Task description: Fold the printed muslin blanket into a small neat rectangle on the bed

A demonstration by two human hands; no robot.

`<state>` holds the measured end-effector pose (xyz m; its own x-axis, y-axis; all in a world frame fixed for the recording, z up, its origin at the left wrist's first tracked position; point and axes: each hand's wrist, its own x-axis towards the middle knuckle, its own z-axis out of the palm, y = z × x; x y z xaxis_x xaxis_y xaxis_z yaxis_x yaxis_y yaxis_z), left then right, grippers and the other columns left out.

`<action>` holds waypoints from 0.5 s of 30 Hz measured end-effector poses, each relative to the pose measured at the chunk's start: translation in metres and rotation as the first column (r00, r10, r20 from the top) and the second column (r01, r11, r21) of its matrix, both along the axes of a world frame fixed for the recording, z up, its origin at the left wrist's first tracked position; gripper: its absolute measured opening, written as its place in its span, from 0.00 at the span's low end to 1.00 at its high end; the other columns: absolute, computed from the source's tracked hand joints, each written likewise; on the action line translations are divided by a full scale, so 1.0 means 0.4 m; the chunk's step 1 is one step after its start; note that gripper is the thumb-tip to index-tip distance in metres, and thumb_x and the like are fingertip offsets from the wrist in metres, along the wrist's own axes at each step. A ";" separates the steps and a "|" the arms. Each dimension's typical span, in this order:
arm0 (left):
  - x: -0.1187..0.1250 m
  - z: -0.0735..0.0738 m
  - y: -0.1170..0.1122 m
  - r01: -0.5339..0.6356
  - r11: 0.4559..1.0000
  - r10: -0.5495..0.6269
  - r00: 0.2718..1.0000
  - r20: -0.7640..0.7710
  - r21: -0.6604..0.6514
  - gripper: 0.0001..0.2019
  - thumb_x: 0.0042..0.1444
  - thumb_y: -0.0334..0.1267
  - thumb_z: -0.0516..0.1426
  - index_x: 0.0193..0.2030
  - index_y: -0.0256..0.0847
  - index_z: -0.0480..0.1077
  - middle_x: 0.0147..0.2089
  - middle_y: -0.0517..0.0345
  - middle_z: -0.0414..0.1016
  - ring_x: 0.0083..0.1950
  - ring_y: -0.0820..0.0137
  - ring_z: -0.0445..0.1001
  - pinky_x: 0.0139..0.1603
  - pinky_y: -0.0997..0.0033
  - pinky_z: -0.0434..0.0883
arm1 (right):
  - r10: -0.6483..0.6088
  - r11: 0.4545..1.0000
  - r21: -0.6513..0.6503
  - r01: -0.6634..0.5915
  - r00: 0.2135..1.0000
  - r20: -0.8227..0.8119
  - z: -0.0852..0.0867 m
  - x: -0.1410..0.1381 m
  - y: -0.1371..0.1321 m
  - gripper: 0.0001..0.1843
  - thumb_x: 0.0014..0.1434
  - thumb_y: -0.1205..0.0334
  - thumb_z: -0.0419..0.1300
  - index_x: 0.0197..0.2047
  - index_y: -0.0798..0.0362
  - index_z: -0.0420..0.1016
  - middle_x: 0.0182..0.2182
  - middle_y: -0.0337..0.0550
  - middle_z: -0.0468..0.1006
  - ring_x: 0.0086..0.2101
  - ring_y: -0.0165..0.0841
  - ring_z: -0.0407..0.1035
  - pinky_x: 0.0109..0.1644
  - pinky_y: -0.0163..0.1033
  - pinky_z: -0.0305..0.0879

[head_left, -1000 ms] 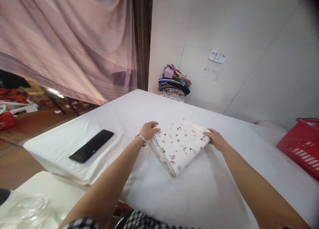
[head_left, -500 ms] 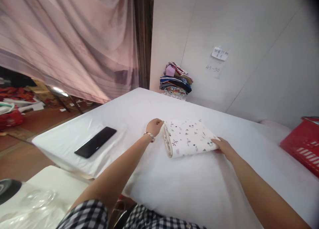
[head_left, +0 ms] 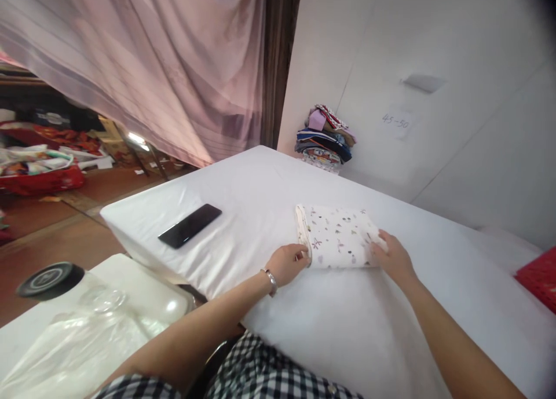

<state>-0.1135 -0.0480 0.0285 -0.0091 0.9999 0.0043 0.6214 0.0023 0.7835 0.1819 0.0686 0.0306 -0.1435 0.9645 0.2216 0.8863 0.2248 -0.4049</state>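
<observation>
A folded white cloth [head_left: 341, 237] printed with small grey, brown and pink figures lies flat on the white-covered table [head_left: 256, 196]. Its folded layers show along the left edge. My left hand [head_left: 287, 264], with a bracelet at the wrist, pinches the near left corner of the cloth, its fingers closed. At the right end of the cloth, my right hand [head_left: 396, 261] grips the edge, with one finger lying on top and the others partly hidden.
A black phone [head_left: 190, 225] lies to the left on the table. Stacked folded clothes [head_left: 325, 135] stand at the far edge by the wall. A red basket [head_left: 538, 278] is at the right. At the lower left are a black-lidded bottle [head_left: 52, 280] and a clear plastic bag [head_left: 82, 341].
My left hand has moved from the far left corner of the cloth to its near left corner. My right hand stays at the right end. The view has swung left.
</observation>
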 end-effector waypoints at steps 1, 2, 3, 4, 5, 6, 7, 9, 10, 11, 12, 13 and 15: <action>0.003 -0.001 -0.009 0.006 1.000 -0.006 1.000 0.005 0.006 0.15 0.50 0.44 0.53 0.44 0.46 0.71 0.33 0.63 0.75 0.32 0.72 0.70 0.33 0.75 0.65 | 0.096 0.995 0.018 -0.096 0.995 -0.003 0.000 -0.032 -0.018 0.28 0.57 0.50 0.49 0.59 0.52 0.58 0.56 0.47 0.62 0.54 0.40 0.58 0.55 0.42 0.58; 0.006 -0.004 -0.016 0.008 1.000 -0.008 1.000 0.005 0.018 0.15 0.51 0.43 0.53 0.45 0.45 0.71 0.33 0.63 0.75 0.32 0.72 0.70 0.33 0.74 0.65 | 0.192 0.981 0.030 -0.193 0.981 0.012 -0.002 -0.065 -0.035 0.27 0.58 0.50 0.48 0.59 0.52 0.60 0.57 0.46 0.61 0.56 0.40 0.55 0.57 0.43 0.55; 0.008 -0.007 -0.023 0.010 1.000 -0.010 1.000 0.001 0.030 0.15 0.51 0.43 0.53 0.44 0.45 0.71 0.34 0.62 0.75 0.32 0.72 0.70 0.34 0.74 0.65 | 0.289 0.957 0.028 -0.290 0.956 0.048 -0.006 -0.097 -0.051 0.27 0.59 0.49 0.47 0.59 0.51 0.60 0.58 0.44 0.60 0.58 0.40 0.52 0.60 0.45 0.51; 0.009 -0.011 -0.029 0.010 0.999 -0.010 1.000 -0.004 0.037 0.13 0.51 0.43 0.53 0.42 0.45 0.72 0.34 0.62 0.74 0.32 0.72 0.70 0.34 0.74 0.65 | 0.377 0.925 0.011 -0.379 0.921 0.095 -0.013 -0.126 -0.065 0.28 0.59 0.48 0.47 0.59 0.51 0.59 0.60 0.43 0.57 0.59 0.40 0.48 0.62 0.47 0.46; 0.009 -0.014 -0.032 0.007 0.999 -0.007 1.000 -0.008 0.038 0.12 0.51 0.42 0.53 0.40 0.45 0.73 0.35 0.62 0.74 0.32 0.71 0.70 0.34 0.74 0.65 | 0.447 0.893 -0.012 -0.450 0.883 0.146 -0.021 -0.150 -0.076 0.29 0.60 0.47 0.46 0.61 0.50 0.58 0.61 0.42 0.54 0.61 0.40 0.45 0.63 0.49 0.41; 0.007 -0.017 -0.035 0.004 0.999 -0.003 1.000 -0.009 0.034 0.11 0.51 0.42 0.53 0.38 0.45 0.73 0.35 0.61 0.74 0.33 0.71 0.70 0.35 0.74 0.65 | 0.498 0.865 -0.039 -0.500 0.846 0.193 -0.030 -0.168 -0.085 0.30 0.60 0.46 0.45 0.62 0.50 0.55 0.62 0.41 0.52 0.61 0.40 0.42 0.63 0.50 0.38; 0.005 -0.019 -0.035 -0.001 1.000 0.001 1.000 -0.008 0.024 0.11 0.51 0.43 0.53 0.37 0.45 0.74 0.36 0.61 0.74 0.33 0.71 0.70 0.35 0.73 0.65 | 0.528 0.846 -0.059 -0.530 0.817 0.232 -0.038 -0.181 -0.091 0.31 0.60 0.45 0.45 0.63 0.50 0.53 0.63 0.41 0.49 0.62 0.39 0.40 0.64 0.51 0.35; -0.001 -0.020 -0.030 -0.025 1.000 0.025 1.000 -0.008 0.002 0.13 0.50 0.44 0.53 0.40 0.45 0.73 0.37 0.60 0.74 0.33 0.70 0.70 0.35 0.73 0.66 | 0.540 0.836 -0.063 -0.546 0.794 0.280 -0.051 -0.190 -0.095 0.32 0.61 0.45 0.43 0.64 0.51 0.50 0.64 0.41 0.47 0.62 0.39 0.39 0.64 0.51 0.33; -0.004 -0.019 -0.026 -0.041 0.999 0.041 0.999 -0.013 -0.003 0.15 0.50 0.44 0.53 0.43 0.44 0.72 0.38 0.59 0.74 0.34 0.70 0.70 0.35 0.72 0.66 | 0.535 0.837 -0.056 -0.545 0.792 0.292 -0.055 -0.189 -0.095 0.32 0.61 0.45 0.43 0.64 0.51 0.50 0.64 0.41 0.47 0.62 0.38 0.38 0.64 0.50 0.32; -0.005 -0.018 -0.020 -0.056 0.998 0.055 0.998 -0.021 -0.006 0.17 0.50 0.44 0.53 0.46 0.44 0.70 0.39 0.58 0.73 0.34 0.69 0.70 0.35 0.71 0.66 | 0.534 0.837 -0.050 -0.545 0.791 0.300 -0.057 -0.187 -0.094 0.32 0.61 0.45 0.42 0.64 0.51 0.49 0.64 0.41 0.47 0.62 0.38 0.38 0.64 0.50 0.32; -0.004 -0.017 -0.014 -0.060 0.998 0.060 0.998 -0.026 -0.008 0.18 0.49 0.44 0.54 0.47 0.44 0.70 0.39 0.58 0.73 0.34 0.69 0.70 0.35 0.71 0.66 | 0.534 0.835 -0.047 -0.548 0.787 0.308 -0.056 -0.184 -0.093 0.32 0.61 0.45 0.42 0.64 0.51 0.49 0.64 0.42 0.47 0.62 0.38 0.38 0.64 0.49 0.32; -0.002 -0.015 -0.007 -0.060 0.998 0.060 0.998 -0.031 -0.007 0.18 0.49 0.43 0.54 0.47 0.44 0.70 0.39 0.58 0.73 0.34 0.69 0.70 0.36 0.71 0.66 | 0.534 0.834 -0.043 -0.550 0.785 0.314 -0.054 -0.182 -0.092 0.32 0.61 0.45 0.42 0.64 0.52 0.49 0.64 0.42 0.47 0.62 0.38 0.39 0.64 0.48 0.32; 0.006 -0.013 0.007 -0.046 0.999 0.046 0.998 -0.040 -0.002 0.16 0.49 0.40 0.54 0.45 0.44 0.71 0.38 0.59 0.72 0.34 0.69 0.70 0.36 0.71 0.65 | 0.537 0.831 -0.037 -0.556 0.782 0.316 -0.047 -0.179 -0.090 0.32 0.62 0.45 0.42 0.64 0.53 0.50 0.63 0.42 0.48 0.62 0.38 0.39 0.64 0.46 0.32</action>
